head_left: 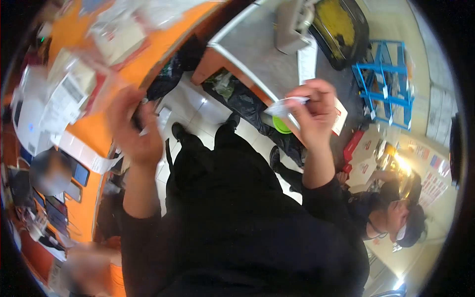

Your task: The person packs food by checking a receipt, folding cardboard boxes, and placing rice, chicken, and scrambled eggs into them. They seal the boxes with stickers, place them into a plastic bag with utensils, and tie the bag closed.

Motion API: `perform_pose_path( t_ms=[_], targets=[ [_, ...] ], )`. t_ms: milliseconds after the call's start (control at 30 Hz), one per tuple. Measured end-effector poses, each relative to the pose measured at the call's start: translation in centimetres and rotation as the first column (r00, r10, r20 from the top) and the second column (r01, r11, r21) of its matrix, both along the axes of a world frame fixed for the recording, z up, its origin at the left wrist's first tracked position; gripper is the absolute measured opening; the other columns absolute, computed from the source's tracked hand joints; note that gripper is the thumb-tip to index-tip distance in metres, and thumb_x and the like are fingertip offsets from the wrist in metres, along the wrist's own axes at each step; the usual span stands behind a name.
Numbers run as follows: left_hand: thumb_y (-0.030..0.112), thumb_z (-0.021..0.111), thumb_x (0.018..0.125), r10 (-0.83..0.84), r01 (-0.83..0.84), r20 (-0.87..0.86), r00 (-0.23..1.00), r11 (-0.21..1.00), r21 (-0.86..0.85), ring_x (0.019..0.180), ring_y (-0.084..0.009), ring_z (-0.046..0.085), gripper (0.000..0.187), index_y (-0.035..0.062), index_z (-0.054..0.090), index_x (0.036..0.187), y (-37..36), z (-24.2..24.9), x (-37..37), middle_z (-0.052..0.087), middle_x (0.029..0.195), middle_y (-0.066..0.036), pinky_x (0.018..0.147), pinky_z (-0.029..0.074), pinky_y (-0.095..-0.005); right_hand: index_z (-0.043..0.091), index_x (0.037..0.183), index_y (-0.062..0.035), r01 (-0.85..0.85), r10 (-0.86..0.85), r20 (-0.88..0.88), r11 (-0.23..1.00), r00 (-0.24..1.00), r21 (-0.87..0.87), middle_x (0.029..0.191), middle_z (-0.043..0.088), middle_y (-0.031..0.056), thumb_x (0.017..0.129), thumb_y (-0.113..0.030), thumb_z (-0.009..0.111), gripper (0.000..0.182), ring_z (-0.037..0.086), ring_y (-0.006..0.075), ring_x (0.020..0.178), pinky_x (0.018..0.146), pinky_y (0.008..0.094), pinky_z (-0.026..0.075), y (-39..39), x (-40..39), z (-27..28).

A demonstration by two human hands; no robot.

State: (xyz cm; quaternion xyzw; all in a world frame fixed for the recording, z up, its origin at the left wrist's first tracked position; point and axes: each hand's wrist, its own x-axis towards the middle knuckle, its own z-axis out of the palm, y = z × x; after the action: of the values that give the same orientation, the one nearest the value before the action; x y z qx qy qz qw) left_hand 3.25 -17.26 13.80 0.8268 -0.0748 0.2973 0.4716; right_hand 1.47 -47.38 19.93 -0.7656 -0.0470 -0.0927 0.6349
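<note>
My right hand [319, 111] is raised at the edge of the grey-topped table, fingers curled and pinching a thin, crumpled white slip [286, 104]. The slip's loose end points left, over the gap between the two tables. Above this hand a long printed paper strip [307, 62] lies on the grey top. Over the front edge of the orange table, my left hand [133, 126] is smeared by motion, its fingers bent toward the thumb. A small pale bit shows by its palm, but I cannot tell whether the hand holds it.
Plastic-wrapped parcels and a white label printer [30, 121] crowd the orange table [81, 195], with phones further down. A beige machine [292, 29], a black crate [341, 29] and a blue rack [386, 84] stand right. Black bags [242, 99] hang below. Another person [396, 218] is at lower right.
</note>
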Motion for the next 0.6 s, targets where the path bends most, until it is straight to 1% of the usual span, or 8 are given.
perform_pose_path(
  t_ms=[33, 100, 133, 200, 233, 433, 533, 600],
  targets=[
    [-0.005, 0.063, 0.078, -0.188, 0.189, 0.02, 0.982, 0.981, -0.037, 0.098, -0.0275, 0.06, 0.035, -0.0026, 0.056, 0.112, -4.5, 0.8, 0.5, 0.062, 0.108, -0.016, 0.088, 0.047, -0.0363, 0.049, 0.115, -0.0036, 0.125, -0.124, 0.017, 0.991, 0.992, -0.047, 0.091, 0.066, 0.0075, 0.081, 0.005, 0.069, 0.04, 0.063, 0.0132, 0.082, 0.071, 0.0256, 0.051, -4.2, -1.0, 0.4],
    [-0.003, 0.064, 0.076, -0.511, 0.511, -0.025, 0.859, 0.856, 0.08, 0.099, -0.0307, 0.06, 0.038, 0.0003, 0.058, 0.113, -13.0, 2.4, 1.3, 0.063, 0.109, -0.015, 0.089, 0.046, -0.039, 0.049, 0.116, -0.0031, 0.341, -0.341, 0.023, 0.935, 0.94, -0.095, 0.091, 0.065, 0.0074, 0.081, 0.006, 0.068, 0.041, 0.062, 0.0127, 0.082, 0.073, 0.0253, 0.05, -12.7, -2.6, 0.4],
    [0.005, 0.069, 0.076, -0.633, 0.628, 0.006, 0.774, 0.769, 0.119, 0.101, -0.0329, 0.059, 0.041, 0.0031, 0.057, 0.116, -17.4, 2.0, 1.5, 0.062, 0.111, -0.015, 0.09, 0.045, -0.0407, 0.049, 0.117, -0.0032, 0.432, -0.433, 0.007, 0.896, 0.901, -0.106, 0.092, 0.065, 0.007, 0.081, 0.006, 0.067, 0.041, 0.062, 0.0125, 0.083, 0.073, 0.0251, 0.049, -16.4, -3.4, 0.3],
    [0.017, 0.072, 0.077, -0.751, 0.765, -0.151, 0.642, 0.615, 0.194, 0.116, -0.0334, 0.051, 0.054, 0.0051, 0.05, 0.125, -25.9, 2.3, 0.6, 0.054, 0.124, -0.015, 0.096, 0.04, -0.045, 0.049, 0.119, -0.004, 0.456, -0.464, -0.087, 0.884, 0.881, -0.098, 0.093, 0.064, 0.0062, 0.081, 0.007, 0.067, 0.043, 0.061, 0.0124, 0.084, 0.074, 0.0246, 0.048, -24.3, -4.5, -1.1],
    [0.026, 0.076, 0.072, -0.768, 0.797, -0.221, 0.601, 0.557, 0.232, 0.124, -0.0336, 0.043, 0.073, 0.0041, 0.044, 0.133, -29.9, 1.6, 0.0, 0.047, 0.134, -0.016, 0.103, 0.035, -0.0479, 0.049, 0.12, -0.0044, 0.468, -0.477, -0.138, 0.878, 0.868, -0.095, 0.093, 0.064, 0.0058, 0.081, 0.007, 0.067, 0.044, 0.061, 0.0123, 0.085, 0.074, 0.0243, 0.048, -27.2, -4.8, -2.2],
    [0.045, 0.084, 0.053, -0.689, 0.751, -0.344, 0.638, 0.455, 0.479, 0.129, -0.0346, 0.036, 0.11, -0.0001, 0.034, 0.14, -44.1, -3.7, 0.1, 0.042, 0.134, -0.017, 0.109, 0.022, -0.0612, 0.047, 0.12, -0.0061, 0.347, -0.31, -0.379, 0.937, 0.872, 0.033, 0.092, 0.064, 0.0064, 0.08, 0.009, 0.067, 0.047, 0.061, 0.0132, 0.086, 0.075, 0.0249, 0.048, -34.9, -3.7, -7.1],
    [0.044, 0.084, 0.052, -0.62, 0.759, -0.469, 0.629, 0.356, 0.545, 0.128, -0.0352, 0.037, 0.108, 0.0002, 0.035, 0.139, -45.2, -5.1, 0.3, 0.043, 0.131, -0.016, 0.106, 0.022, -0.0653, 0.047, 0.12, -0.0054, 0.316, -0.271, -0.481, 0.949, 0.834, 0.014, 0.092, 0.064, 0.007, 0.078, 0.008, 0.069, 0.049, 0.061, 0.0148, 0.087, 0.078, 0.0266, 0.048, -35.7, -2.9, -8.4],
    [0.034, 0.082, 0.053, -0.634, 0.749, -0.418, 0.651, 0.451, 0.485, 0.123, -0.0341, 0.04, 0.097, 0.0004, 0.04, 0.134, -45.7, -6.0, 0.1, 0.045, 0.127, -0.016, 0.104, 0.024, -0.065, 0.047, 0.12, -0.0047, 0.336, -0.332, -0.531, 0.937, 0.779, -0.093, 0.094, 0.065, 0.0068, 0.076, 0.006, 0.071, 0.051, 0.06, 0.0172, 0.092, 0.082, 0.0304, 0.049, -35.8, -2.7, -9.6]
  ],
)
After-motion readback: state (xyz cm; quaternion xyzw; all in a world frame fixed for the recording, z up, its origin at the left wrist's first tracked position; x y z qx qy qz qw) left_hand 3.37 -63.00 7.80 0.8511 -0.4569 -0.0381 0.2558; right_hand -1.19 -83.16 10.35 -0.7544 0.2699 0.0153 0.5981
